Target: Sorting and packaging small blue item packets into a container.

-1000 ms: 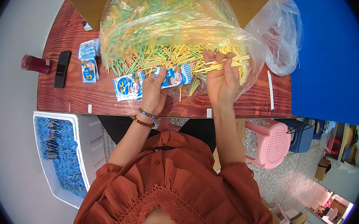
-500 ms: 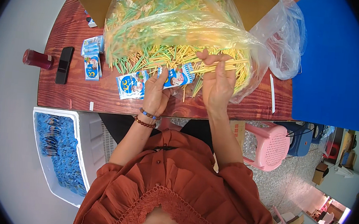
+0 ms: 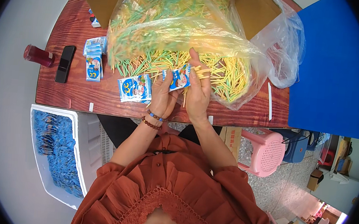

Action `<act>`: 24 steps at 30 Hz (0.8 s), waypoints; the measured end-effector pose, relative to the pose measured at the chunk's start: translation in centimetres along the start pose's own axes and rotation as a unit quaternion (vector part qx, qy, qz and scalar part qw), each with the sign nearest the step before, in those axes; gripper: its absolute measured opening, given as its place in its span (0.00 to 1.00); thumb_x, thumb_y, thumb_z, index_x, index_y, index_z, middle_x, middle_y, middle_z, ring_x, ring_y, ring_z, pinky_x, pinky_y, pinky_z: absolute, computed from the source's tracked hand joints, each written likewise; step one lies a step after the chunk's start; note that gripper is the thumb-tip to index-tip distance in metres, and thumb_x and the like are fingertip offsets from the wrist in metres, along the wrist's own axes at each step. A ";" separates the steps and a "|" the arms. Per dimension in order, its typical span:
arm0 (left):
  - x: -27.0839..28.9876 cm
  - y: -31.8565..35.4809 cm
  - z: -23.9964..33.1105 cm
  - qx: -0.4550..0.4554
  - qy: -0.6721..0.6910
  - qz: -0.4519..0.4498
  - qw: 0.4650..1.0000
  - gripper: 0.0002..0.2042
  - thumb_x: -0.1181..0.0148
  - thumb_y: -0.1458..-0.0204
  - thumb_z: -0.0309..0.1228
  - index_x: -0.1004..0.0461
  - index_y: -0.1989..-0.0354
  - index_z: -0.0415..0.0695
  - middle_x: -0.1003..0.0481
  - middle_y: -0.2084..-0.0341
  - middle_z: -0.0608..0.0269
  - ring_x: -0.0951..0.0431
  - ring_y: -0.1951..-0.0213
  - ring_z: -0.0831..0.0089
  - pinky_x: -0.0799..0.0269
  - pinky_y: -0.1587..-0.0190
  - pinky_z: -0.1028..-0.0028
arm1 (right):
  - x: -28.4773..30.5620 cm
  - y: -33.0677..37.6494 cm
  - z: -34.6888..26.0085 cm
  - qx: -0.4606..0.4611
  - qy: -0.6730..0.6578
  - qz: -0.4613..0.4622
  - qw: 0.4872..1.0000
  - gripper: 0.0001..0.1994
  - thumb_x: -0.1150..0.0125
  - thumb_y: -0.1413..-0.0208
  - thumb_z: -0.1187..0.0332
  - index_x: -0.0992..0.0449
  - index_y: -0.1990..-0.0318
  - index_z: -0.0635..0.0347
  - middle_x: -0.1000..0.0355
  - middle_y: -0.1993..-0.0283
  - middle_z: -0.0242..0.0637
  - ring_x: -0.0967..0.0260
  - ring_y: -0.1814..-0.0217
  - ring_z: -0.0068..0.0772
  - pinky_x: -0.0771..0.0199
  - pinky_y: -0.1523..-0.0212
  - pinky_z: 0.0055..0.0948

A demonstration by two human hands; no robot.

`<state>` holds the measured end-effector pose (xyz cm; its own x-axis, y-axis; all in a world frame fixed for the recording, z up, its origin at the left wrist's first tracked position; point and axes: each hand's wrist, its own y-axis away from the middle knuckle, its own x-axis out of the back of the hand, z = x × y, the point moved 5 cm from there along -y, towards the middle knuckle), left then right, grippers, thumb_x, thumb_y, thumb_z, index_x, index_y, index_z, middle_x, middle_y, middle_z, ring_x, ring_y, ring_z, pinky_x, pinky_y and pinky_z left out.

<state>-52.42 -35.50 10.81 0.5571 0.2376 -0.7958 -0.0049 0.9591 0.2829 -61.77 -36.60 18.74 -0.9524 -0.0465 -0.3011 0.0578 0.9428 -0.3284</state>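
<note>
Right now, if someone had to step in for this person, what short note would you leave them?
Left hand holds a small blue printed packet at the table edge. Right hand pinches a few yellow sticks beside it. The heap of yellow and green sticks spills from a clear plastic bag. More packets lie left on the wooden table; many fill the white bin.

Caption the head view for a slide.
Left hand holds a blue packet; right hand grips yellow sticks.

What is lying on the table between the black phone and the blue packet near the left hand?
In the head view, a small stack of blue packets lies between the black phone and the blue packet beside the left hand.
</note>
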 end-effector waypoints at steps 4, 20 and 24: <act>-0.5 -0.6 -0.1 0.010 0.055 -0.035 0.998 0.11 0.50 0.38 0.37 0.28 0.56 0.43 0.23 0.59 0.62 0.22 0.58 0.72 0.25 0.55 0.69 | 0.5 -1.0 -0.5 -0.050 -0.001 -0.008 0.999 0.21 0.60 0.35 0.68 0.42 0.37 0.69 0.47 0.30 0.46 0.56 0.26 0.37 0.58 0.30 0.33; 0.1 -2.5 2.4 -0.004 0.220 -0.131 0.967 0.19 0.47 0.41 0.44 0.31 0.49 0.44 0.26 0.54 0.64 0.27 0.51 0.69 0.32 0.44 0.65 | -1.3 -3.2 -1.4 0.004 0.211 -0.109 0.971 0.07 0.42 0.44 0.76 0.22 0.60 0.70 0.25 0.60 0.38 0.30 0.56 0.26 0.32 0.54 0.24; 2.4 -2.3 4.6 -0.095 0.102 -0.089 0.986 0.19 0.48 0.39 0.40 0.34 0.44 0.42 0.30 0.48 0.61 0.32 0.44 0.71 0.35 0.46 0.68 | -1.3 -5.7 0.0 -0.017 0.280 -0.180 0.943 0.08 0.43 0.45 0.75 0.22 0.60 0.69 0.24 0.60 0.39 0.29 0.58 0.26 0.32 0.56 0.21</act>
<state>-47.30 -37.88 10.70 0.3837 0.0696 -0.9208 -0.0886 0.9953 0.0383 -60.90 -41.96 20.97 -0.9175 -0.1941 0.3471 -0.3009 0.9095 -0.2868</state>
